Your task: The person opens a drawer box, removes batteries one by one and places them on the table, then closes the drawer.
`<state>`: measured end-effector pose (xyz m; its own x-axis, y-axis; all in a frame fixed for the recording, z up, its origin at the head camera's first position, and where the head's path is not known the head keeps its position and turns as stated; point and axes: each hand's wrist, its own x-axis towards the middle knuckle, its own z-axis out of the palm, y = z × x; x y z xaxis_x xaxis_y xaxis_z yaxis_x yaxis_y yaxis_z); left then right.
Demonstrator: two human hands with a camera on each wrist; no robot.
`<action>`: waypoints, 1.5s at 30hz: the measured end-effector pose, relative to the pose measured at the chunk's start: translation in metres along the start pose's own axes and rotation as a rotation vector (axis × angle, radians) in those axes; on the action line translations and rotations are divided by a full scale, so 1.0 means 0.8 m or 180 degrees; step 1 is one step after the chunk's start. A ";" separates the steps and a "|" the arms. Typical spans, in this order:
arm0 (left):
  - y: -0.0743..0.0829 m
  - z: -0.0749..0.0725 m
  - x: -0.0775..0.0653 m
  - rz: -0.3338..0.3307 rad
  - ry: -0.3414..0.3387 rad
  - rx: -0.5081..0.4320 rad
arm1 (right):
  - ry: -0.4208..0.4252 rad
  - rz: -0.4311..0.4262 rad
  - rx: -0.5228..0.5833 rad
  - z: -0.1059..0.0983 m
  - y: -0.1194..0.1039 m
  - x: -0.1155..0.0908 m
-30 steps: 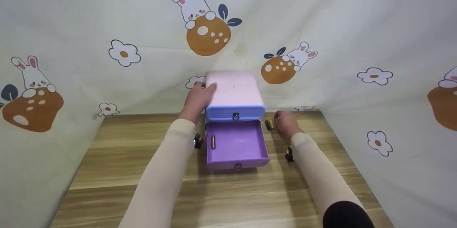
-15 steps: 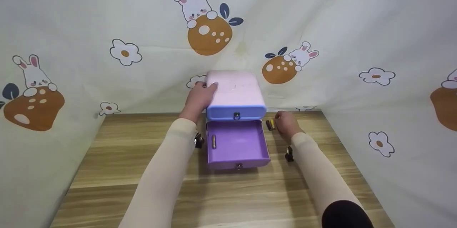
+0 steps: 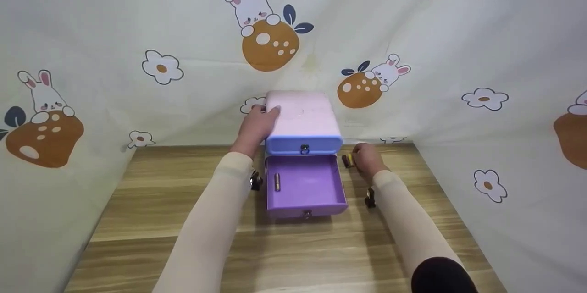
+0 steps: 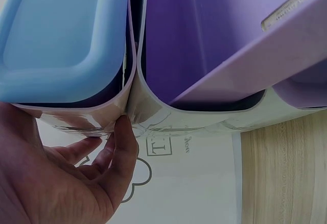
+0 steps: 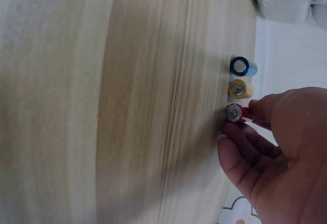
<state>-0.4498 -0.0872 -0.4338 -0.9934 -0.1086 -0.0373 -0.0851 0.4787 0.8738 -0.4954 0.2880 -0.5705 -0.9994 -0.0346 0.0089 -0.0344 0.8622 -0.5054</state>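
A small drawer cabinet [image 3: 302,112] with a pink top stands at the back of the table. My left hand [image 3: 257,125] grips its upper left side, thumb over the top edge and fingertips against the side wall in the left wrist view. The blue upper drawer [image 3: 286,145] is closed; below it the purple drawer [image 3: 312,187] is pulled out with one battery [image 3: 277,182] inside. Right of the cabinet, my right hand [image 5: 286,152] pinches a red battery [image 5: 234,113] between thumb and fingers. Beside it lie a yellow battery [image 5: 237,89] and a blue battery [image 5: 240,66], ends facing the camera.
The wood-grain table [image 3: 302,256] reaches back to a printed cloth wall [image 3: 197,100], with more cloth along both sides. The open drawer juts forward between my two forearms. The three batteries sit near the cabinet's right side.
The battery in the purple drawer has rolled slightly to the right. Both hands stay in place; the whole view has shifted a little.
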 end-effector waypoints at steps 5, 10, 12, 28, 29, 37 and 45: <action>0.002 0.000 -0.001 0.0041 0.0008 -0.0014 | 0.0042 -0.0060 -0.0148 0.001 0.000 0.001; 0.001 0.001 -0.001 0.0009 0.0005 -0.0013 | 0.0006 0.0034 -0.0112 0.001 0.001 0.002; 0.001 0.001 0.000 -0.0009 0.0005 -0.0033 | -0.0006 0.0054 -0.0100 0.001 0.003 0.002; -0.003 0.002 0.001 -0.0020 0.0016 -0.0109 | -0.0069 0.0258 0.0185 -0.002 0.011 -0.001; -0.003 0.002 0.001 -0.0018 0.0018 -0.0105 | -0.0058 0.0207 0.0167 -0.004 0.009 -0.004; 0.002 -0.001 -0.003 -0.0076 -0.0042 -0.0196 | 0.0002 -0.0087 -0.0145 -0.020 -0.009 -0.018; 0.002 -0.001 -0.002 -0.0111 -0.0068 -0.0152 | -0.0019 -0.0204 -0.0211 -0.035 -0.029 -0.029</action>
<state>-0.4484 -0.0874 -0.4319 -0.9913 -0.1057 -0.0779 -0.1164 0.4328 0.8940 -0.4715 0.2828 -0.5348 -0.9950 -0.0937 0.0343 -0.0991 0.8897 -0.4456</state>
